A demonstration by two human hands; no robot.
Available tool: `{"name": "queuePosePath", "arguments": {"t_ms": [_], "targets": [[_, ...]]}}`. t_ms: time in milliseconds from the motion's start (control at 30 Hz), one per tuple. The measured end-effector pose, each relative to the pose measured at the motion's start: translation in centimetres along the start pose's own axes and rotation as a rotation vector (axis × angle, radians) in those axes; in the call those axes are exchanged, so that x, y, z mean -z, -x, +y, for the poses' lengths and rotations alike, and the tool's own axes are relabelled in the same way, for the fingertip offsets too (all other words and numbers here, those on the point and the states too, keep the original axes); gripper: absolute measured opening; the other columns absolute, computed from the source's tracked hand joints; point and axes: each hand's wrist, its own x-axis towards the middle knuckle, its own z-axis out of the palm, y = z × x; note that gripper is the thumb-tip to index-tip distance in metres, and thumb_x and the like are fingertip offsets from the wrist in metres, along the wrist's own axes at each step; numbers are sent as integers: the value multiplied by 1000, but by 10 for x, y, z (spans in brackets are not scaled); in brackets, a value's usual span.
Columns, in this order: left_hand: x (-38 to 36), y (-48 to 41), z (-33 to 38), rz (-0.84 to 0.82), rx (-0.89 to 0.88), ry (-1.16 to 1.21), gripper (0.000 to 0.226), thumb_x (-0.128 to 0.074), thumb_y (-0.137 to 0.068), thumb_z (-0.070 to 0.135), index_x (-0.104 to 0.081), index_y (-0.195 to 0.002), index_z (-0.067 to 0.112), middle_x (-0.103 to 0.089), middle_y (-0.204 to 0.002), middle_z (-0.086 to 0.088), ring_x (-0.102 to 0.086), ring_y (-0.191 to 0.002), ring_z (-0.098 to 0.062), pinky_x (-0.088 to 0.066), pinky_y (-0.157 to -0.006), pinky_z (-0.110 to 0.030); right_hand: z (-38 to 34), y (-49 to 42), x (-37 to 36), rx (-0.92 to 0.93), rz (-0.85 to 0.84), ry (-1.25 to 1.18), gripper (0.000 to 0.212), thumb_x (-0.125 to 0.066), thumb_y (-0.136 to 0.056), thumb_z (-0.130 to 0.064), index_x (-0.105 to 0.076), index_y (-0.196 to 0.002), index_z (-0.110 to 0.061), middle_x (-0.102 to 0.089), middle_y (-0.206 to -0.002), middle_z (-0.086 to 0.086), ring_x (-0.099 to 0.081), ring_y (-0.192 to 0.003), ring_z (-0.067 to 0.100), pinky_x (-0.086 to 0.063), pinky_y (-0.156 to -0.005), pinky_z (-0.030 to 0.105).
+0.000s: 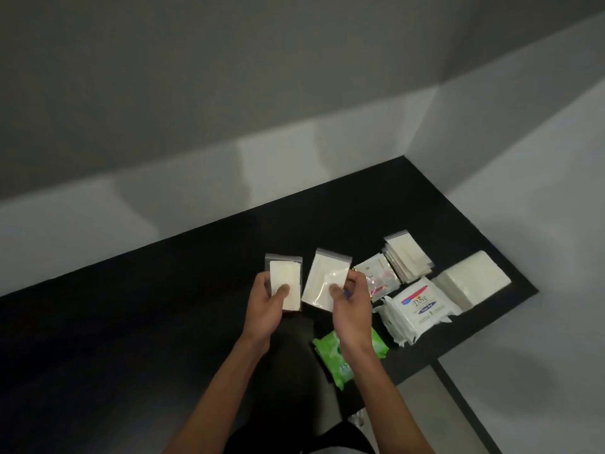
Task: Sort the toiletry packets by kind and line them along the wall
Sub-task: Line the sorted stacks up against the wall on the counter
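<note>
My left hand (266, 306) holds a clear zip packet (285, 277) with a white pad inside, thumb on its front. My right hand (350, 303) grips a second, larger clear zip packet (322, 273) beside it. Both are lifted above the black counter (163, 306). On the counter to the right lie small white-and-pink sachets (376, 273), a stack of clear zip packets (407, 258), white Dove packs (417, 306) piled together, a white block of tissues (474, 281), and green packs (337, 355) partly under my right forearm.
A grey wall (294, 152) runs along the counter's back edge and a side wall (523, 158) closes the right end. The counter's front right corner drops to a pale floor (425, 414).
</note>
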Motion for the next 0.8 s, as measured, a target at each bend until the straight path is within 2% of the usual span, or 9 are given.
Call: {"name": "queuePosePath", "arguments": {"t_ms": [133, 233, 300, 400, 500, 600, 667, 733, 800], "targets": [[-31, -1, 9, -24, -48, 12, 25, -68, -101, 11, -61, -122, 23, -74, -117, -3, -74, -108, -20, -61, -96, -52, -18, -18, 36, 56, 59, -24, 28, -62, -105, -10, -60, -114, -36, -74, -107, -12, -73, -97, 3, -61, -83, 33], [-67, 3, 20, -92, -43, 102, 21, -65, -105, 15, -59, -125, 15, -73, -121, -8, -74, -111, -22, -63, -94, -50, -25, -36, 53, 61, 25, 19, 25, -62, -105, -12, -61, -120, -32, -73, -109, -11, -73, -100, 7, -60, -81, 31], [-92, 5, 26, -109, -9, 159, 20, -59, -108, 26, -60, -122, 12, -71, -121, -14, -74, -110, -26, -63, -93, -50, -28, -48, 64, 74, 4, 97, 23, -63, -105, -16, -60, -122, -31, -71, -111, -12, -71, -101, 6, -61, -84, 34], [-127, 6, 34, -114, 14, 175, 26, -62, -106, 37, -62, -121, 15, -72, -118, -13, -75, -106, -26, -63, -92, -48, -34, -65, 80, 124, -4, 173, 20, -69, -102, -22, -60, -117, -33, -74, -104, -12, -72, -93, 2, -63, -85, 38], [-162, 7, 40, -97, -12, 143, 22, -67, -103, 32, -60, -120, 19, -74, -117, -9, -76, -102, -23, -64, -88, -43, -41, -84, 99, 179, -60, 250, 22, -73, -98, -26, -60, -114, -34, -74, -102, -11, -72, -91, 2, -63, -82, 36], [-197, 6, 47, -67, -39, 160, 14, -60, -107, 26, -59, -120, 19, -73, -118, -9, -75, -104, -23, -63, -83, -38, -52, -107, 121, 253, -128, 388, 28, -71, -98, -29, -61, -124, -28, -64, -114, -8, -64, -100, 3, -56, -85, 27], [-219, 5, 53, -50, -30, 182, 15, -54, -110, 26, -58, -124, 21, -73, -118, -7, -75, -103, -21, -62, -80, -35, -59, -125, 135, 245, -181, 453, 30, -65, -103, -33, -61, -132, -26, -63, -118, -6, -63, -104, 7, -54, -87, 27], [-240, 4, 58, -32, -24, 204, 19, -51, -111, 28, -58, -128, 24, -73, -118, -5, -75, -100, -20, -63, -80, -38, -67, -143, 149, 219, -223, 487, 29, -58, -108, -31, -61, -136, -24, -68, -117, -6, -67, -105, 10, -52, -82, 22], [-260, 0, 62, -36, -20, 178, 20, -48, -112, 33, -57, -130, 29, -73, -116, -4, -75, -100, -23, -64, -86, -46, -73, -163, 164, 204, -257, 498, 28, -55, -110, -24, -62, -136, -24, -70, -113, -8, -68, -97, 3, -50, -72, 13]]}}
